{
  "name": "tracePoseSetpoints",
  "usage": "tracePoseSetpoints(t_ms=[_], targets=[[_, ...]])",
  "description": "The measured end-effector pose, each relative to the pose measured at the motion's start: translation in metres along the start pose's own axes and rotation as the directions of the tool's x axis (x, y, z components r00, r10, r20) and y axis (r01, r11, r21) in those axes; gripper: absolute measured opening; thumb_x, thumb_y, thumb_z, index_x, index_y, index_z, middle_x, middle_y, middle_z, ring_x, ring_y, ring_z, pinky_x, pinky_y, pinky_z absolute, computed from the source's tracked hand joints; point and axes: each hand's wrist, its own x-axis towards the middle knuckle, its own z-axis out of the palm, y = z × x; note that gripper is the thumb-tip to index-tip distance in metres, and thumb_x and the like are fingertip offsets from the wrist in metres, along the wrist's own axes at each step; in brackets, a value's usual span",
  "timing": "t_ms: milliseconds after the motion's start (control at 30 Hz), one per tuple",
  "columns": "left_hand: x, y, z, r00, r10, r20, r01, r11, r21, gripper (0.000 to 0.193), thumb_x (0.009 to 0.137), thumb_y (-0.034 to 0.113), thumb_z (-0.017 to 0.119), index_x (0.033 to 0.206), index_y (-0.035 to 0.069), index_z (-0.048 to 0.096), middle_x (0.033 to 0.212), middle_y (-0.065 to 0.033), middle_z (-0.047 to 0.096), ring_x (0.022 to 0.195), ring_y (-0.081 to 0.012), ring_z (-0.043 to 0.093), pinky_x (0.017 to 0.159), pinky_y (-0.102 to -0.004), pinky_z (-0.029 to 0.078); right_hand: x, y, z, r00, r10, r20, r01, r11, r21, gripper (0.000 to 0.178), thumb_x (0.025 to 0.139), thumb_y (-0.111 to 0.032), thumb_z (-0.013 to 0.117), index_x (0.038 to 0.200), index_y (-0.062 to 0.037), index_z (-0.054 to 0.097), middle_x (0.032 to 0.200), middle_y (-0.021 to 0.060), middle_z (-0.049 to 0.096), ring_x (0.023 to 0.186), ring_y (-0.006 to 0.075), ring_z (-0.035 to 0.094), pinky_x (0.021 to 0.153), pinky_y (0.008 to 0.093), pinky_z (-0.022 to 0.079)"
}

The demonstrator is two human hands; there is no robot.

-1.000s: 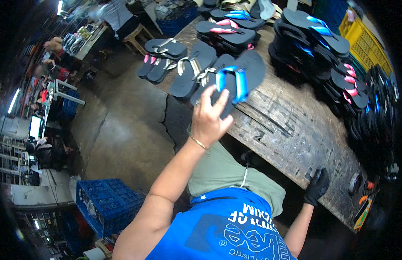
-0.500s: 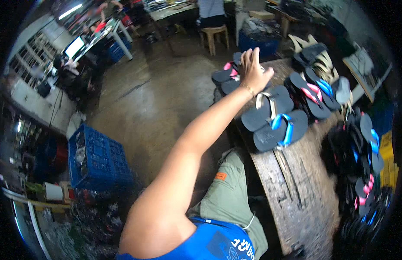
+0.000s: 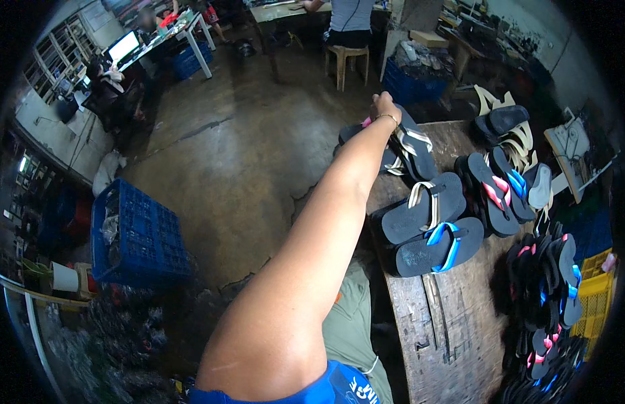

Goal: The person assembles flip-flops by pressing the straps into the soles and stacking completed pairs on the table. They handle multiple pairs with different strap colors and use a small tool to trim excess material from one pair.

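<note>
My left hand [image 3: 385, 108], with a thin bracelet at the wrist, reaches to the far end of the wooden bench [image 3: 454, 337]. Its fingers are curled at the edge of the black flip-flops there, closed on one; the fingertips are partly hidden. Right beside it lies a black flip-flop with cream straps [image 3: 417, 149]. Part of a pink strap [image 3: 366, 122] shows past my wrist. Closer on the bench lie another cream-strapped flip-flop [image 3: 420, 210] and a blue-strapped one [image 3: 437, 250]. My right hand is out of the picture.
Flip-flops with pink straps [image 3: 494, 192] lie to the right, and stacks [image 3: 561, 276] stand beyond the bench's right edge. A blue crate [image 3: 141, 236] stands on the floor at left. Farther back, a person [image 3: 350, 23] sits on a stool [image 3: 344, 62] near a blue bin [image 3: 413, 82].
My left hand has gone from spread fingers above the far flip-flops to curled fingers at their edge. The view has shifted, and the cream-strapped flip-flop beside my hand shows more fully.
</note>
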Motion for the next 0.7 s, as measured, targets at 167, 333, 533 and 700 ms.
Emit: tracePoseSetpoints(t_ms=[167, 333, 533, 700], targets=[[-0.018, 0.087, -0.042, 0.879, 0.372, -0.299, -0.459, 0.830, -0.318, 0.019, 0.063, 0.013, 0.084, 0.076, 0.006, 0.072, 0.090, -0.0154, 0.071, 0.087, -0.0312, 0.068, 0.080, -0.0428, 0.055, -0.011, -0.002, 0.017, 0.955, 0.204, 0.213, -0.252, 0.941, 0.228, 0.055, 0.107, -0.047, 0.052, 0.132, -0.0015, 0.069, 0.139, 0.0249, 0.064, 0.129, 0.0459, 0.059, 0.103, 0.0633, 0.048], [-0.066, 0.233, -0.128, 0.632, 0.631, -0.450, -0.775, 0.505, -0.380, 0.023, 0.064, 0.014, 0.087, 0.083, 0.004, 0.078, 0.078, -0.0116, 0.071, 0.076, -0.0227, 0.070, 0.071, -0.0367, 0.057, -0.004, -0.010, 0.009, 0.968, 0.220, 0.120, -0.244, 0.937, 0.249, 0.062, 0.103, -0.055, 0.055, 0.134, -0.0023, 0.068, 0.141, 0.0245, 0.064, 0.129, 0.0450, 0.060, 0.103, 0.0632, 0.049], [-0.258, 0.257, -0.141, 0.582, 0.813, -0.021, -0.655, 0.454, -0.603, 0.025, 0.066, 0.019, 0.083, 0.083, 0.002, 0.078, 0.091, -0.0190, 0.075, 0.088, -0.0318, 0.073, 0.082, -0.0424, 0.059, 0.019, -0.023, -0.044, 0.976, 0.218, 0.014, -0.210, 0.918, 0.336, 0.049, 0.102, -0.055, 0.062, 0.121, -0.0118, 0.075, 0.118, 0.0111, 0.074, 0.105, 0.0344, 0.071, 0.086, 0.0515, 0.058], [-0.418, 0.172, -0.054, 0.514, 0.714, 0.475, -0.576, 0.698, -0.426, 0.017, 0.073, 0.021, 0.075, 0.084, 0.010, 0.079, 0.099, -0.0177, 0.071, 0.100, -0.0384, 0.069, 0.087, -0.0474, 0.057, 0.017, -0.002, -0.060, 0.971, 0.210, -0.119, -0.103, 0.808, 0.581, 0.045, 0.098, -0.047, 0.072, 0.115, -0.0053, 0.073, 0.105, 0.0155, 0.074, 0.094, 0.0343, 0.070, 0.083, 0.0502, 0.059]])
